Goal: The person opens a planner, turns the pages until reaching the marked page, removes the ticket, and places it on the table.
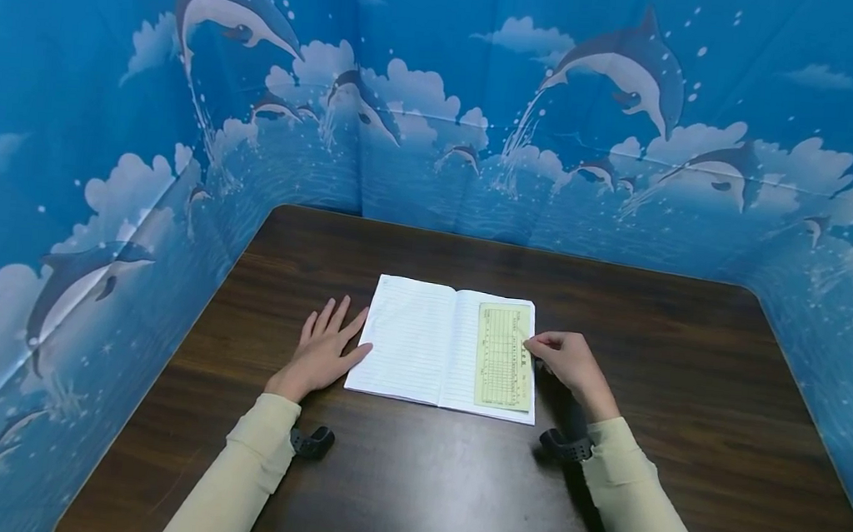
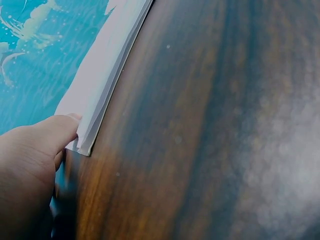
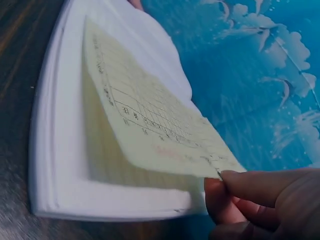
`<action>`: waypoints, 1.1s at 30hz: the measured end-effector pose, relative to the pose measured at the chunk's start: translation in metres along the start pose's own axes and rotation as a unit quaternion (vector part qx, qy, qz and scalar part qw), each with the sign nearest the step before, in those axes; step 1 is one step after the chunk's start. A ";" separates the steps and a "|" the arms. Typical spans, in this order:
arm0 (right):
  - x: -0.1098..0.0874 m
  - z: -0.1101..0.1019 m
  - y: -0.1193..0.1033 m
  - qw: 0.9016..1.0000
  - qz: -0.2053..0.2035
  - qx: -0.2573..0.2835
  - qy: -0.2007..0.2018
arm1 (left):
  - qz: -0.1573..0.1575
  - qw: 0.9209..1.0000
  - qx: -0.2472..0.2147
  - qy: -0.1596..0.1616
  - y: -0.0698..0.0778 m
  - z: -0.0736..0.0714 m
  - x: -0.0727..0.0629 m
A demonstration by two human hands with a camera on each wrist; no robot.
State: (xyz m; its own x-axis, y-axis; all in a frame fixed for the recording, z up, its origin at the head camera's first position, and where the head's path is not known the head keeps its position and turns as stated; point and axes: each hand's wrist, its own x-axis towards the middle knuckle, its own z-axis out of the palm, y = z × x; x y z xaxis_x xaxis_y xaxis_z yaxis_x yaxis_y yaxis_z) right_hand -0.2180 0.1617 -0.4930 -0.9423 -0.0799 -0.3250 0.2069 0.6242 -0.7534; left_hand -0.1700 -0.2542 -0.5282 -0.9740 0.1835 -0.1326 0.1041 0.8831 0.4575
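An open notebook (image 1: 411, 340) with ruled white pages lies on the dark wooden table. Over its right page is a yellow printed form slip (image 1: 501, 364), marked with a grid and characters. My right hand (image 1: 568, 361) pinches the slip's right edge between thumb and fingers. In the right wrist view the slip (image 3: 145, 115) tilts up from the page along that edge and casts a shadow below. My left hand (image 1: 322, 354) lies with fingers spread at the notebook's left edge, the thumb over the page margin. The left wrist view shows that thumb on the notebook's corner (image 2: 85, 145).
The brown table (image 1: 688, 387) extends around the notebook. A blue curtain (image 1: 440, 92) printed with dolphins and clouds hangs along the table's back and sides. Each wrist wears a black band, such as the right wristband (image 1: 566, 446).
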 end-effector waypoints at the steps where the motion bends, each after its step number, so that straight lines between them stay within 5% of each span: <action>1: 0.000 -0.002 0.002 1.000 -0.005 0.005 -0.001 | 0.001 1.000 0.000 0.001 -0.001 0.001 0.001; 13: -0.008 -0.046 0.032 1.000 -0.006 0.026 0.008 | 0.003 1.000 0.009 -0.004 0.000 0.001 0.001; 33: -0.023 -0.114 0.085 0.997 0.003 -0.071 0.037 | 0.006 1.000 -0.014 0.001 0.007 -0.005 -0.002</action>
State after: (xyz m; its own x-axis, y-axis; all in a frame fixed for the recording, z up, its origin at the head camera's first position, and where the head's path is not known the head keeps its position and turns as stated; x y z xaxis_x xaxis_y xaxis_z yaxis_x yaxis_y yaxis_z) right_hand -0.2084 0.3052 -0.4846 -0.9589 -0.0217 -0.2828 0.1786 0.7285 -0.6614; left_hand -0.1688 -0.2505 -0.5199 -0.9732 0.1928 -0.1253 0.1096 0.8682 0.4840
